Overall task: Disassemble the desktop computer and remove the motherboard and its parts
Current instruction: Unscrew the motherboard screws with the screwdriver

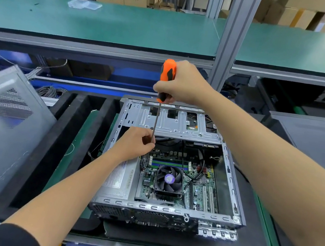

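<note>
head view shows the open desktop computer lying on a black mat, with the motherboard still inside. right hand grips the orange and black handle of the screwdriver, held upright. left hand pinches its thin shaft low down, just above the board.

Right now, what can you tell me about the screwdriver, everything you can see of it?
The screwdriver has a fat orange handle with black grip inlays and a long, thin, dark metal shaft. It stands almost upright over the far left part of the open computer case. The right hand grips the handle; the left hand pinches the lower shaft, hiding the tip.
</note>
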Action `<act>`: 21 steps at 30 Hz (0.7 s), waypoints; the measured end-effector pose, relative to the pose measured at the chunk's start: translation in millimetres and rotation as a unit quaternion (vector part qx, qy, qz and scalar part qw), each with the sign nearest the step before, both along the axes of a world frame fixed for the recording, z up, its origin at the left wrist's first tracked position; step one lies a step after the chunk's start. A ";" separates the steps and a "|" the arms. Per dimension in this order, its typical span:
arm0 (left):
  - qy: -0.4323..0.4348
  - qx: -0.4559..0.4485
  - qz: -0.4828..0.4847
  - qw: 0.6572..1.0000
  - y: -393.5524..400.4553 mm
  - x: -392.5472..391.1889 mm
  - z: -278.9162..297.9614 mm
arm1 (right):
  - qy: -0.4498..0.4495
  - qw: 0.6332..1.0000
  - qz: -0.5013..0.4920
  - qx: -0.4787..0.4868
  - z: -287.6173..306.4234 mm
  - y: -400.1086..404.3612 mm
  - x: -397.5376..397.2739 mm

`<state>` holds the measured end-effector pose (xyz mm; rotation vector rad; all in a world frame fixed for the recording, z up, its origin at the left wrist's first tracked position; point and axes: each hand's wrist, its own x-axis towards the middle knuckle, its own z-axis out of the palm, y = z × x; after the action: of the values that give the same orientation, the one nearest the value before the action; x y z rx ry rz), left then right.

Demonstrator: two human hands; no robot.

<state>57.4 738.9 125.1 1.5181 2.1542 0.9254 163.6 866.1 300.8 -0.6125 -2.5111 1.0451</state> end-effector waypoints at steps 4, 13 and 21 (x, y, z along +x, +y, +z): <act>0.004 -0.030 -0.003 1.000 1.0 -0.9 0.6 | 0.038 0.999 -0.006 -0.030 5.1 5.9 1.3; 0.042 -0.064 -0.010 0.997 5.3 -1.0 -3.0 | -0.001 1.000 0.005 0.024 -16.4 -1.5 -0.3; 0.040 -0.062 -0.011 0.997 4.4 0.0 -0.7 | -0.010 0.998 0.015 0.060 -19.4 -2.7 -4.4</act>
<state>57.4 743.3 124.3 1.5385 2.2015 0.7203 159.1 863.4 281.4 -0.5557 -2.5855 0.8944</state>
